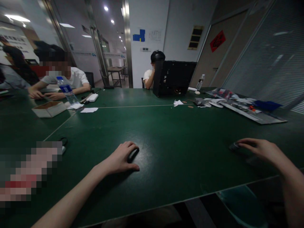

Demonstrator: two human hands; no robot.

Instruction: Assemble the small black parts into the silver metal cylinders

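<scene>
My left hand (pixel 124 158) rests on the green tabletop (pixel 171 142) left of the middle, with its thumb and fingers apart. A dark patch shows under its curled fingers; whether it is shadow or a thing I cannot tell. Over at the right, my right hand (pixel 263 150) has its thumb and fingertips closed on a small dark object (pixel 234 146) at the table surface. This object looks short and rounded with a greyish side, but blur hides its exact kind.
A black case (pixel 175 77) stands at the far edge before a seated person. Another person sits at left, near a water bottle (pixel 65 89) and an open box (pixel 49 109). A cluttered board (pixel 256 110) lies far right. The table's near edge runs below my hands.
</scene>
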